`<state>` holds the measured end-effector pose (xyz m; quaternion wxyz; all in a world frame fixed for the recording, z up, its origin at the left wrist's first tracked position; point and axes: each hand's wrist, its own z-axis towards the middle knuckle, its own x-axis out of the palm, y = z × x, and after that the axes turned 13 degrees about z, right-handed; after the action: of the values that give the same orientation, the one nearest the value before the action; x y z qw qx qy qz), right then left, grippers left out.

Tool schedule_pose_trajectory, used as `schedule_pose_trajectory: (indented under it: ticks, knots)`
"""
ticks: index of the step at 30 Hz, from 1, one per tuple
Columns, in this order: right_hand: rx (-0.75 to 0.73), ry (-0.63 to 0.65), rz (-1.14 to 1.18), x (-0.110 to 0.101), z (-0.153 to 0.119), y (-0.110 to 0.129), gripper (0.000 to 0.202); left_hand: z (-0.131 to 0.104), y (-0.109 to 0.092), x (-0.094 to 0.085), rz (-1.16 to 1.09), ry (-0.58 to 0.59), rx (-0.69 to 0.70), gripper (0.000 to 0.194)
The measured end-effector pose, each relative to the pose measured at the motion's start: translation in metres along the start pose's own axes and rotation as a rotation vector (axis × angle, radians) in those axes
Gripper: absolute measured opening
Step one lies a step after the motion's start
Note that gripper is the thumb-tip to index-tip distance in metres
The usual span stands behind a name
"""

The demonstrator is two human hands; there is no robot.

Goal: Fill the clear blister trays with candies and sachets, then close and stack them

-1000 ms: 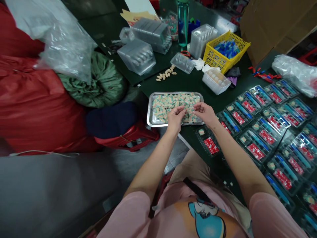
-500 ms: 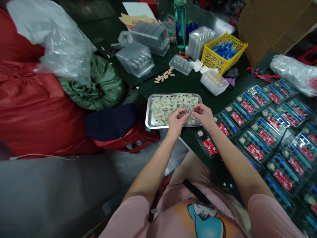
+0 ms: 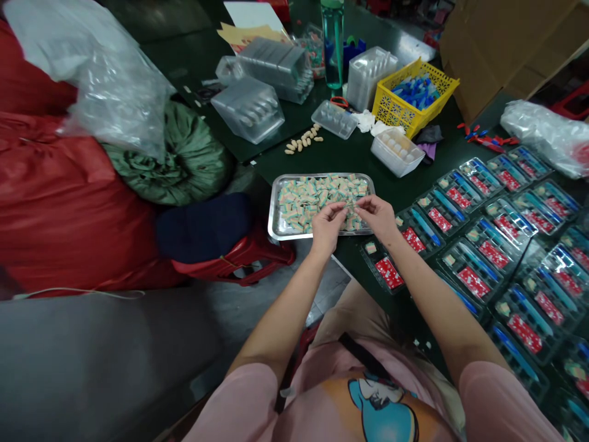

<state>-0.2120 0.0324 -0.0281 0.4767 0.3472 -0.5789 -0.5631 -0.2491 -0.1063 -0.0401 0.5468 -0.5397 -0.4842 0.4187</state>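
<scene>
A shiny metal tray holds a layer of small cream, pink and green blocks. Over the tray's right front part, my left hand and my right hand face each other with fingertips pinched. What is between the fingertips is too small to make out, though the blocks lie right beneath. Just right of the tray, near my right forearm, sits a clear blister pack with a red dotted piece and one small block in it.
Rows of filled blister packs cover the table's right side. Behind the tray are peanuts, a clear egg-filled container, a yellow basket, a green bottle and clear plastic stacks. Red sacks lie left.
My fingertips have shifted slightly over the tray, both hands still pinched close together. The whole view has moved a little; the other objects stay as they were.
</scene>
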Motion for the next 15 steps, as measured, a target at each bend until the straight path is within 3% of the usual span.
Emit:
schedule_pose_trajectory:
  ticks: [4, 7, 15]
  knots:
    - [-0.012, -0.048, -0.017, -0.004, -0.002, 0.007, 0.029, 0.003, 0.002, -0.002, 0.006, -0.046, -0.001, 0.024]
    - [-0.015, -0.007, -0.041, -0.002, -0.005, 0.009, 0.028, 0.003, 0.003, -0.003, 0.016, -0.05, 0.0, 0.024]
    - [-0.053, -0.002, -0.088, 0.007, -0.006, 0.0, 0.028, -0.002, 0.001, 0.0, 0.007, -0.027, 0.009, 0.021]
